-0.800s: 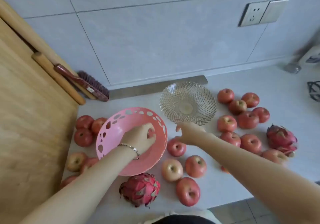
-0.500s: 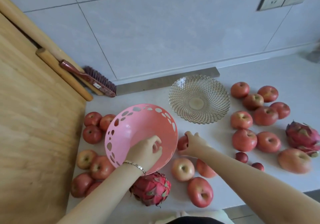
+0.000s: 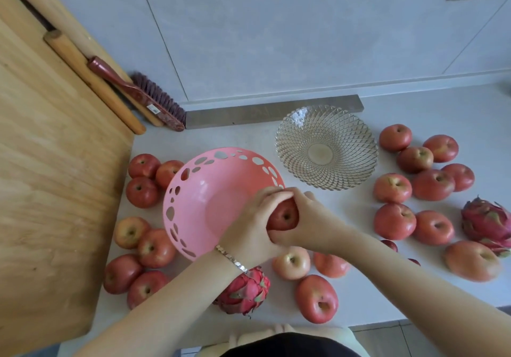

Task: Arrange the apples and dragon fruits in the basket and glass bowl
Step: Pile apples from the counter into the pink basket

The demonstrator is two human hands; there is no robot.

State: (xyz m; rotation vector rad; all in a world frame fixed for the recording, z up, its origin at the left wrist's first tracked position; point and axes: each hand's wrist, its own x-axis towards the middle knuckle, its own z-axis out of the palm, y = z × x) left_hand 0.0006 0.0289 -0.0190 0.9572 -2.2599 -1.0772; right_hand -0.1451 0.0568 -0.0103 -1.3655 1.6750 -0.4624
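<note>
At the right rim of the pink basket, near the middle of the counter, both hands meet around one red apple. The left hand comes in from the near edge, forearm angled up and to the right, wrist bearing a bracelet; its fingers curl over the apple's left side and top. The right hand enters from the near right corner, forearm angled up and to the left; its fingers wrap the apple's right side and underside. Both hands grasp the apple, stem hollow facing the camera. The basket is tilted, its opening toward the camera, and holds no fruit. The glass bowl stands behind and to the right, toward the wall edge, also without fruit. Loose apples lie left of the basket, near the front edge and at the right side. One dragon fruit lies under the left wrist; another lies at the right edge.
</note>
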